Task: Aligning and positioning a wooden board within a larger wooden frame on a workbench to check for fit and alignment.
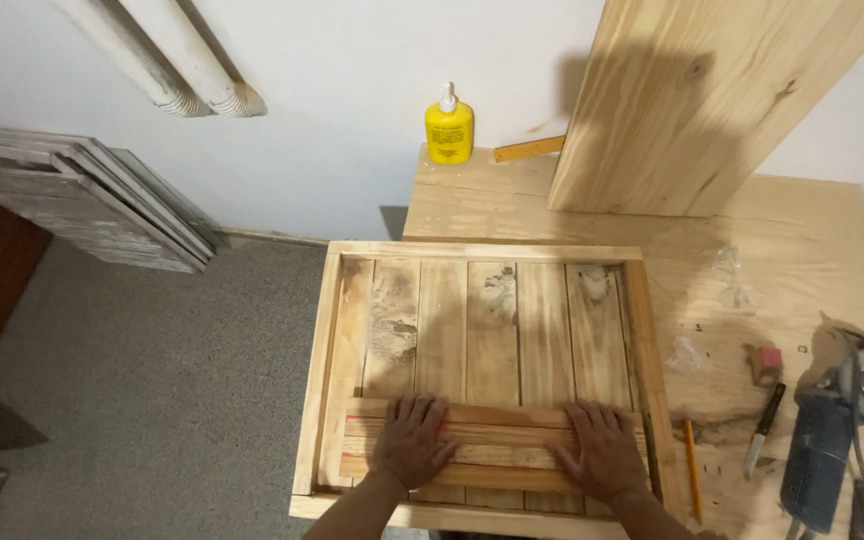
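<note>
A shallow wooden tray [340, 310] with a slatted bottom lies on the plywood workbench [802, 260], its left part overhanging the floor. Inside its near end lies a bundle of wooden slats [502, 445] with reddish edges. My left hand [412, 440] presses flat on the left part of the slats, fingers spread. On the right part of the same slats rests my right hand [604, 450], palm down. Neither hand grips anything.
A yellow glue bottle [449, 128] and a wooden ruler [529, 149] sit at the bench's back. A wide pine board [692, 100] leans on the wall. To the right lie a pencil [692, 470], a knife [763, 425], an angle grinder [837, 420] and clear safety glasses [732, 280]. Stacked panels [82, 205] lean at left.
</note>
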